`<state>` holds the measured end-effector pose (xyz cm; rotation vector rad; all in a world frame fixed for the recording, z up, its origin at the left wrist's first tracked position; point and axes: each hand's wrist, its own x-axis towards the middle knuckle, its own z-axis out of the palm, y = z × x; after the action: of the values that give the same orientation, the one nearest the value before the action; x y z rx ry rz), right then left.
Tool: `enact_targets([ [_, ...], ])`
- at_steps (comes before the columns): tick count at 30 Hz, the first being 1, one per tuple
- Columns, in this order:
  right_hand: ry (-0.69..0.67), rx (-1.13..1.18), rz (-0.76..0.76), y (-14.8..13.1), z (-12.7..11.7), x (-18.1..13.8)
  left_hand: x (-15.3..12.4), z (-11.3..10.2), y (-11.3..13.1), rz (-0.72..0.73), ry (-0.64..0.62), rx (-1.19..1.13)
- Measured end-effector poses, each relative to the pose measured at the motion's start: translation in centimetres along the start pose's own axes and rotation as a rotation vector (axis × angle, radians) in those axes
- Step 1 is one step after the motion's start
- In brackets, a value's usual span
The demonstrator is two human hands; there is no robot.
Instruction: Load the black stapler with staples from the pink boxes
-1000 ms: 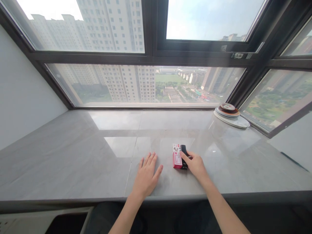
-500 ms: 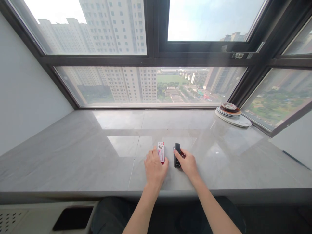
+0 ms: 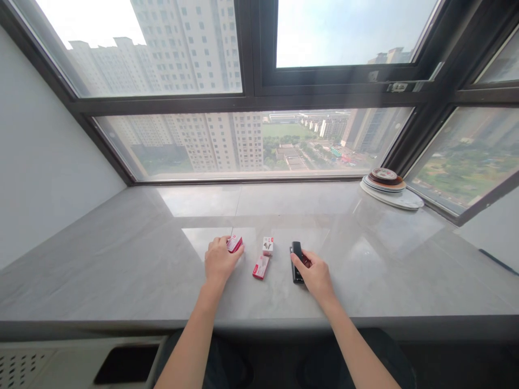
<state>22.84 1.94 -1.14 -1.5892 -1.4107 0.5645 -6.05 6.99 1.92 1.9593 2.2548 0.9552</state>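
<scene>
My left hand (image 3: 220,260) is closed around a small red and white box (image 3: 234,243), left of the middle of the grey counter. Between my hands are two more small boxes: a white and red one (image 3: 268,245) with a dark picture on its side, and a pink and red one (image 3: 260,268) lying just nearer to me. My right hand (image 3: 315,273) grips a black stapler (image 3: 297,263), which rests lengthwise on the counter, thumb over its top and fingers along its right side. Part of the stapler is hidden by that hand.
Plates (image 3: 390,189) are stacked at the back right corner of the stone counter (image 3: 121,270), by the window. Dark window frames (image 3: 251,102) rise behind it. A white panel (image 3: 52,367) with a dark opening is below the front edge at left.
My left hand has moved left with a red and white box in it, leaving two small boxes in view between my hands. My right hand stays on the stapler.
</scene>
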Motion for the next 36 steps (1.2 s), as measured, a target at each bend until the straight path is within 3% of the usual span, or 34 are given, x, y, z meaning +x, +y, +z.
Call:
enact_targets([
  [4, -0.003, -0.002, 0.003, 0.1, 0.0, 0.0, -0.1, -0.3, -0.2, -0.013, 0.041, 0.002],
  [7, -0.005, -0.002, 0.008, 0.1, 0.1, 0.1, -2.2, -1.3, -1.2, -0.024, 0.093, 0.036],
  [12, -0.014, 0.009, 0.028, 0.1, 0.3, 0.1, -6.5, -2.8, -3.0, -0.104, 0.041, 0.155],
  [16, 0.002, 0.081, 0.065, 0.4, 0.5, 0.1, -8.3, -2.6, 0.4, -0.028, 0.075, 0.099],
  [19, 0.002, 0.118, 0.068, 0.6, 0.7, 0.0, -8.6, -1.1, 4.7, 0.144, -0.058, -0.02],
  [23, -0.008, 0.136, 0.07, 0.6, 0.8, -0.2, -8.0, 1.3, 8.0, 0.177, -0.126, -0.011],
  [28, -0.023, 0.079, 0.015, 0.2, -0.1, -0.1, -7.8, 1.8, 7.1, 0.112, -0.136, 0.003],
  [31, -0.075, -0.021, -0.114, -0.7, -1.3, 0.4, -8.9, 1.0, 6.5, 0.213, -0.231, -0.077],
  [36, -0.28, -0.062, -0.253, -3.5, -1.6, 0.6, -10.7, -0.3, 6.9, 0.408, -0.313, -0.202],
])
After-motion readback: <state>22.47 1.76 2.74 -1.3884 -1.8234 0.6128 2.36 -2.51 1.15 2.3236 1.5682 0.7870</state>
